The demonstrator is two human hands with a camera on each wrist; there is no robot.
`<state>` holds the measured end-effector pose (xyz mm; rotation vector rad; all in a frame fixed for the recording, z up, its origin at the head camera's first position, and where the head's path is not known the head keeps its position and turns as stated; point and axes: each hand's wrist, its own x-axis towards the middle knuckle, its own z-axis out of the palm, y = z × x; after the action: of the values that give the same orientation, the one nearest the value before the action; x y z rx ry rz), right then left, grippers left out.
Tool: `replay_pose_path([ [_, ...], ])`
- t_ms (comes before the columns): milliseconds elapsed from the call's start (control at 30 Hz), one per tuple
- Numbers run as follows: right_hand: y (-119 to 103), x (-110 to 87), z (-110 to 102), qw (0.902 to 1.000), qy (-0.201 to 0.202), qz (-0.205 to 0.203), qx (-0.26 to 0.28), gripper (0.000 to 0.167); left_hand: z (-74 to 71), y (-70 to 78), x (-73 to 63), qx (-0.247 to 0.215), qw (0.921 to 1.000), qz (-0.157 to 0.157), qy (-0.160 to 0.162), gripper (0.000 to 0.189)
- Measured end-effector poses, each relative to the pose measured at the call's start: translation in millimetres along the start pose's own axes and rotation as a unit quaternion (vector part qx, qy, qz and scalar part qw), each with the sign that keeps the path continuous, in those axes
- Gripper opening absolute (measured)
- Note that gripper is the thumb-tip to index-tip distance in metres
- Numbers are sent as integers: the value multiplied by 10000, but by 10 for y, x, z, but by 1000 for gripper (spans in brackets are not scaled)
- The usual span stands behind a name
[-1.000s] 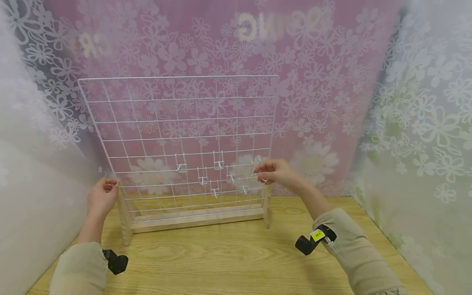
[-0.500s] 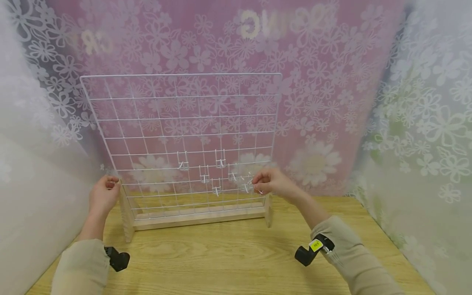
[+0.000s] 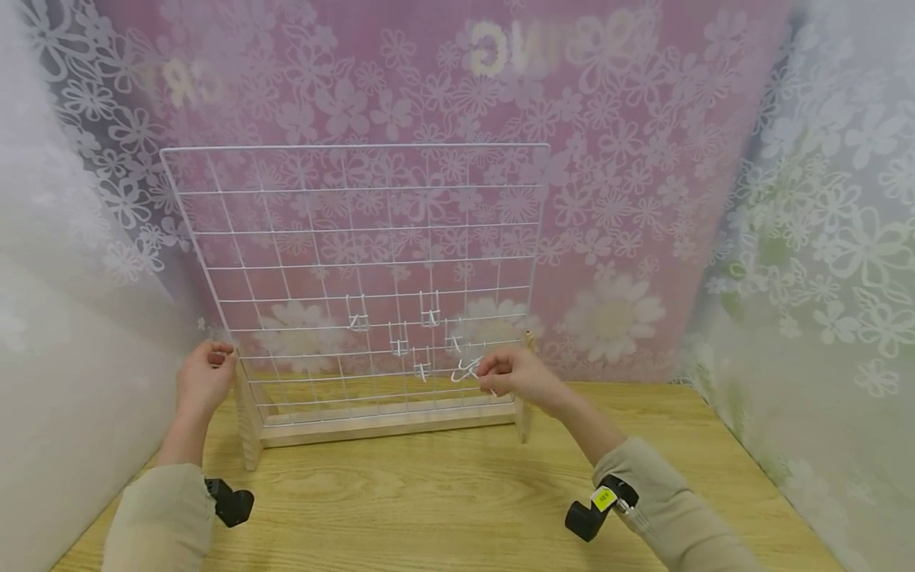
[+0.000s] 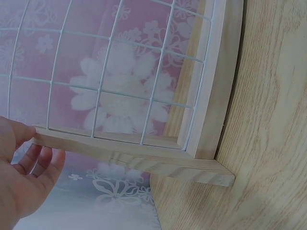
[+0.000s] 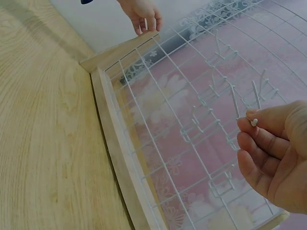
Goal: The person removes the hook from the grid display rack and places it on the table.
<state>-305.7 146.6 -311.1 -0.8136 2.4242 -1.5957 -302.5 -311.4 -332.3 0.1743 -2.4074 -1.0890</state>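
On my feed: right hand point(image 3: 518, 375) pinching a white hook point(image 5: 254, 122) between thumb and fingers, close to the wire grid point(image 3: 357, 147). More hooks point(image 3: 430, 319) hang on the grid, left of that hand. Left hand point(image 3: 205, 377), I note, grips the wooden stand point(image 3: 386, 426) by its near upright's top end. Table point(image 3: 357, 508) below both.

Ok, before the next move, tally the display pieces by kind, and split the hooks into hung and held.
White wire grid panel: 1
Wooden stand: 1
White wire hooks hung on the panel: 6
White wire hook held in the right hand: 1
Total: 9
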Motion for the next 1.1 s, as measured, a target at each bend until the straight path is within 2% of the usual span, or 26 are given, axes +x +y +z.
replay_pose_path([
  [167,29,-17,72,10000,50,38,-3,13,2,13,-9,-19,10000,4,9,29],
  [500,149,-6,281,9999,-141,60,8,11,12,18,-14,4,10000,-11,78,27],
  [1100,383,-18,669,9982,-426,399,119,14,11,28,-11,23,9999,-44,128,26],
])
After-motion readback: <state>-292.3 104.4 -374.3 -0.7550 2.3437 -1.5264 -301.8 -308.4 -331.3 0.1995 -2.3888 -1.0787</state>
